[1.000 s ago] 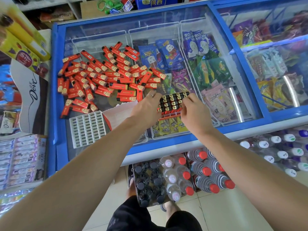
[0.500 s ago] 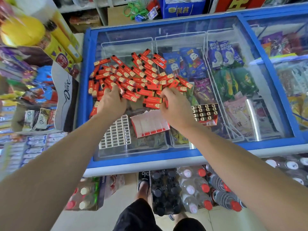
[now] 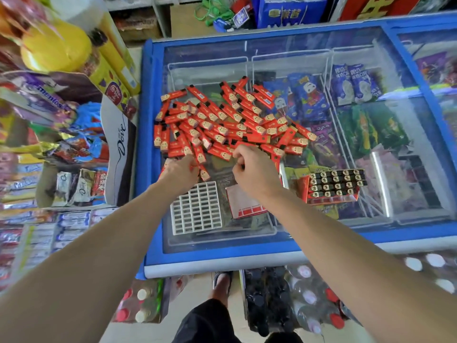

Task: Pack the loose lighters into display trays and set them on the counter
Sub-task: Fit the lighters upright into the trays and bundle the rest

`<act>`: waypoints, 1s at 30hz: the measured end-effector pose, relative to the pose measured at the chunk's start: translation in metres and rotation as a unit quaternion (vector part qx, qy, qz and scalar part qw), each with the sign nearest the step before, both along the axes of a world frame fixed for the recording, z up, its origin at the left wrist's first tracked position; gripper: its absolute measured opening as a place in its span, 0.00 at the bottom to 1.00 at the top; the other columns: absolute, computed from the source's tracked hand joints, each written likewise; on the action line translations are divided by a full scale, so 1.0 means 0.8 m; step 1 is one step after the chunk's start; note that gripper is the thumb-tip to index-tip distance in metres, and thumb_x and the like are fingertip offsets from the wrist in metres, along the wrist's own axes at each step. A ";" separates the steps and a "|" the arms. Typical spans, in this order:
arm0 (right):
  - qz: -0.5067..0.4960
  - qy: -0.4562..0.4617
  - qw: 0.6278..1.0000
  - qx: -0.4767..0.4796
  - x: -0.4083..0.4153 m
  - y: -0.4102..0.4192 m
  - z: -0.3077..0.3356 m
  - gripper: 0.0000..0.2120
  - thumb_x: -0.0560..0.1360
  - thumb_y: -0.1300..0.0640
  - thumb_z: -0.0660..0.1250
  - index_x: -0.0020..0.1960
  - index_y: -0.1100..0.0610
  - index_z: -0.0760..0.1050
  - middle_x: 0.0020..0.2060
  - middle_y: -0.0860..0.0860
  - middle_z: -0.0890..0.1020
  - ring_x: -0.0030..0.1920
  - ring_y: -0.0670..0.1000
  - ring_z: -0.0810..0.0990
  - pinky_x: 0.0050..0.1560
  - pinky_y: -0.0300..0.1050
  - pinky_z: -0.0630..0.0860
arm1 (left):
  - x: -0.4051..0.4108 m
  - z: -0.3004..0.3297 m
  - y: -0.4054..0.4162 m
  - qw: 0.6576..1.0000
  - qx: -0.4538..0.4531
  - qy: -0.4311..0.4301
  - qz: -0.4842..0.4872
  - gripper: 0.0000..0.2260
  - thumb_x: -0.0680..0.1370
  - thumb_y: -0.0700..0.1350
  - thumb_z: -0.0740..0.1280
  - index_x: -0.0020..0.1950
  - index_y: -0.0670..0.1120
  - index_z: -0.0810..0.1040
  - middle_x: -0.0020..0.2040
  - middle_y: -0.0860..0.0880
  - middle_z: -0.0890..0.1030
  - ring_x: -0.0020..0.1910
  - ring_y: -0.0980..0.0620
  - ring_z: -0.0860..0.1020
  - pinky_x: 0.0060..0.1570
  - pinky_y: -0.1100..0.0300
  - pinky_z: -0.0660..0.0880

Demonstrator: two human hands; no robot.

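Lighters (image 3: 222,122) heaped loose on glass worktop (image 3: 309,233); left hand (image 3: 181,173) and right hand (image 3: 256,169) curled at pile's near edge, grasp unclear. Gather few, align heads, slot into empty tray (image 3: 196,209); filled tray (image 3: 333,184) aside

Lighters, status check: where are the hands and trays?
Left hand closed on lighters at pile edge. Right hand curled, contents hidden. White tray empty; filled tray right. Nothing blocking.
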State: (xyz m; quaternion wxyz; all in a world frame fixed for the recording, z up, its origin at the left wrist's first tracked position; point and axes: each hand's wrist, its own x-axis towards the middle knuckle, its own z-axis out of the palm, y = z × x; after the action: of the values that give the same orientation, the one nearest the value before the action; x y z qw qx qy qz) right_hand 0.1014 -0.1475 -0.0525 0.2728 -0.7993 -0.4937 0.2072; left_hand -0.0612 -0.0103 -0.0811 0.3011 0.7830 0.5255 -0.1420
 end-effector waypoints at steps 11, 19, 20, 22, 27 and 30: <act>-0.028 0.000 1.000 0.005 0.005 -0.006 0.008 0.09 0.77 0.65 0.65 0.56 0.58 0.78 0.47 0.52 0.81 0.47 0.53 0.79 0.45 0.52 0.79 | 0.022 0.014 -0.015 0.999 0.035 0.035 0.008 0.07 0.81 0.45 0.63 0.58 0.45 0.70 0.45 0.44 0.74 0.44 0.41 0.79 0.41 0.49 0.79; -0.109 0.102 0.989 0.018 0.030 -0.022 0.028 0.08 0.80 0.63 0.65 0.57 0.59 0.78 0.46 0.50 0.81 0.45 0.48 0.79 0.45 0.44 0.75 | 0.045 0.051 -0.031 0.984 0.099 -0.101 0.107 0.11 0.82 0.48 0.58 0.58 0.42 0.69 0.47 0.42 0.79 0.41 0.44 0.77 0.38 0.52 0.72; -0.129 0.126 0.983 0.023 0.035 -0.025 0.033 0.08 0.80 0.61 0.65 0.58 0.57 0.78 0.47 0.48 0.81 0.45 0.47 0.79 0.45 0.41 0.74 | 0.054 0.060 -0.040 0.980 0.094 -0.139 0.106 0.09 0.83 0.48 0.57 0.57 0.43 0.69 0.45 0.44 0.78 0.38 0.47 0.75 0.35 0.53 0.69; -0.173 0.176 0.968 0.034 0.047 -0.030 0.044 0.08 0.81 0.58 0.64 0.59 0.54 0.78 0.47 0.45 0.80 0.44 0.42 0.78 0.43 0.38 0.73 | 0.074 0.079 -0.059 0.971 0.063 -0.215 0.083 0.05 0.83 0.46 0.58 0.55 0.44 0.68 0.42 0.48 0.75 0.36 0.50 0.73 0.32 0.57 0.67; -0.267 0.347 0.896 0.069 0.090 -0.061 0.070 0.06 0.80 0.54 0.64 0.54 0.47 0.79 0.49 0.49 0.85 0.42 0.51 0.81 0.42 0.47 0.74 | 0.141 0.112 -0.117 0.944 0.017 -0.330 -0.024 0.04 0.80 0.40 0.63 0.49 0.43 0.67 0.36 0.51 0.69 0.32 0.53 0.65 0.27 0.65 0.62; -0.276 0.454 0.841 0.100 0.117 -0.096 0.078 0.10 0.80 0.57 0.66 0.59 0.52 0.81 0.48 0.55 0.87 0.38 0.53 0.82 0.37 0.48 0.73 | 0.181 0.118 -0.154 0.935 -0.048 -0.345 -0.069 0.07 0.78 0.39 0.64 0.46 0.47 0.67 0.35 0.51 0.70 0.33 0.52 0.67 0.33 0.59 0.65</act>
State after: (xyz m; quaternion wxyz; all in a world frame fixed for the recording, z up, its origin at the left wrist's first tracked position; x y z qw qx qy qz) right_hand 0.1947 -0.2240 0.0097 0.5907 -0.6875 -0.0919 0.4122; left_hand 0.0835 -0.1335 0.0134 0.4906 0.8026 0.3267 0.0915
